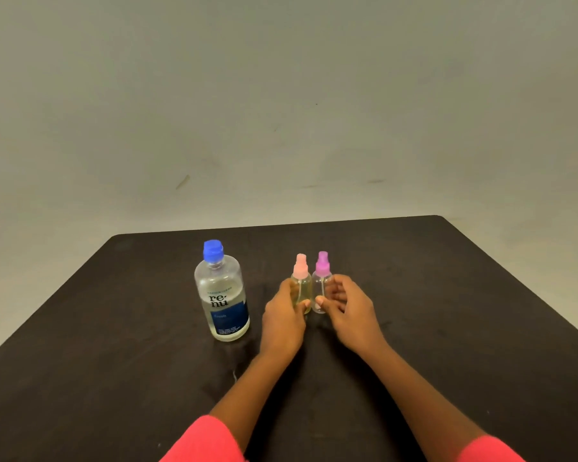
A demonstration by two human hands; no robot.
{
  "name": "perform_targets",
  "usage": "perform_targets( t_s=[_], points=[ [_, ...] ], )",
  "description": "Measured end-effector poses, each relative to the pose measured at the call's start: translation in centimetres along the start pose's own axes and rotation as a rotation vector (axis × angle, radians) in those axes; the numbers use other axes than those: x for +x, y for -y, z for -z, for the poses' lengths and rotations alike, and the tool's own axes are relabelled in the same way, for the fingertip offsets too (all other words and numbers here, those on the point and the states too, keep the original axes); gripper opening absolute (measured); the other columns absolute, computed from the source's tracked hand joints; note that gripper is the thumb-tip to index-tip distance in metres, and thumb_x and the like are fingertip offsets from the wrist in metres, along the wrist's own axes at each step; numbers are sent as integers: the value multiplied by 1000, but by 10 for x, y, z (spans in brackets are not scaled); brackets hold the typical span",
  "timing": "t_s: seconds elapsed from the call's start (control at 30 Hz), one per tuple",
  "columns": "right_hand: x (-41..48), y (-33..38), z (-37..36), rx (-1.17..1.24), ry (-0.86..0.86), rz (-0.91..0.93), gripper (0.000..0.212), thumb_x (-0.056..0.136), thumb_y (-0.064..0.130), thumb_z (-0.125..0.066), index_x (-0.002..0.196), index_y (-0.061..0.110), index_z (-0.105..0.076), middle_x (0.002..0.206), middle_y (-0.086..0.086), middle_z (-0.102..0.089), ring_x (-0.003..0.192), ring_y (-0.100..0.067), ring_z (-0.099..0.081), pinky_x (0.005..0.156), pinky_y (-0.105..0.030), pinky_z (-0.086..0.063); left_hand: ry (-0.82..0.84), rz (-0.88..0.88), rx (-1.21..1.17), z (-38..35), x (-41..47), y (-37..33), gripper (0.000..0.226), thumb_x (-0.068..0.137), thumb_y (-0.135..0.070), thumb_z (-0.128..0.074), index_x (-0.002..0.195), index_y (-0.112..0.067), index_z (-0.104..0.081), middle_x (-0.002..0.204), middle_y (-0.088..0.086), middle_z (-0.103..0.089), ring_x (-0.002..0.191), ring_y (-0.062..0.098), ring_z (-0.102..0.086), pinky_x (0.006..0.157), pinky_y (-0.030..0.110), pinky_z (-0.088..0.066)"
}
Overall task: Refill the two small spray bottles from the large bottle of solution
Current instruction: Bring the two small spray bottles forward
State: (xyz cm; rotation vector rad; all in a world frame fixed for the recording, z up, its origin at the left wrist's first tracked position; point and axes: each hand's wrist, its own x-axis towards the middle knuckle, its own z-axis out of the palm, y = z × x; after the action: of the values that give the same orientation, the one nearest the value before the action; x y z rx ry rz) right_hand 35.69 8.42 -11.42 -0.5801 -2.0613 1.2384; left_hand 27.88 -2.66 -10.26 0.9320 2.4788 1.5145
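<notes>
I see the big bottle standing upright on the dark table, its long axis vertical, blue cap on top and label toward me. It stands left of the two spray bottles, apart from them. The pink bottle and the purple bottle also stand upright, nozzles up, side by side and almost touching. The left hand curls fingers and thumb round the pink bottle. The right hand pinches the purple bottle between thumb and curled fingers.
</notes>
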Motion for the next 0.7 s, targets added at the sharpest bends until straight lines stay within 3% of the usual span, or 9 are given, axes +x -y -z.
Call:
perform_targets(
  t_s=[0.4,0.7],
  points=[
    [-21,6,-8,18,1,7,36,82,19,-74,113,21,-56,105,4,-61,97,-7,-61,86,-23,-53,10,-64,158,16,-26,5,43,92,-17,-59,132,-16,-42,123,3,-61,110,18,-59,93,37,-49],
    [-21,10,-9,9,4,2,35,81,22,-75,109,27,-55,104,7,-61,96,-5,-60,85,-21,-52,-18,-84,134,14,-31,3,54,93,-14,-56,142,-19,-32,129,1,-58,113,15,-57,90,25,-44]
  ],
)
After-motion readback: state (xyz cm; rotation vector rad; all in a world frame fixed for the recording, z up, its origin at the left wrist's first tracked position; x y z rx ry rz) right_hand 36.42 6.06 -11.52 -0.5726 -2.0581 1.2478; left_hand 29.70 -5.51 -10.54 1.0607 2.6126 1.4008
